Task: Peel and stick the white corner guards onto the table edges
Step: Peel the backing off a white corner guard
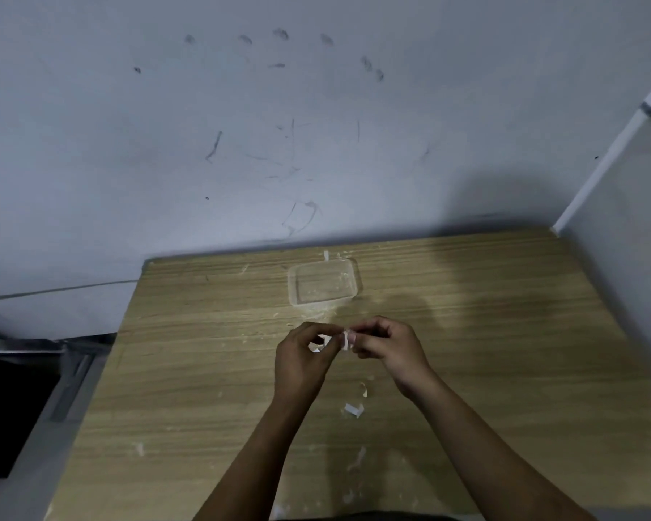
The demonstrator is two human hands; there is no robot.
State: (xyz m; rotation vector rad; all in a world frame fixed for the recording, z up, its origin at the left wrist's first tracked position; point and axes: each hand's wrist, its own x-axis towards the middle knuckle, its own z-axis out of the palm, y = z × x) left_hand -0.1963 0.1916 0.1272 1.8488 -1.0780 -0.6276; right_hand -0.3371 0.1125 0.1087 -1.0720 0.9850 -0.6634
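Both hands pinching one small white corner guard above streaky wood-grain table.

Both hands meet above the middle of the wooden table. The left hand and the right hand pinch a small white corner guard between their fingertips, held just off the tabletop. Beyond them, near the far edge, sits a clear plastic box, open on top. White paper scraps lie on the wood between the forearms, close to the person. A scuffed grey wall rises behind the table.
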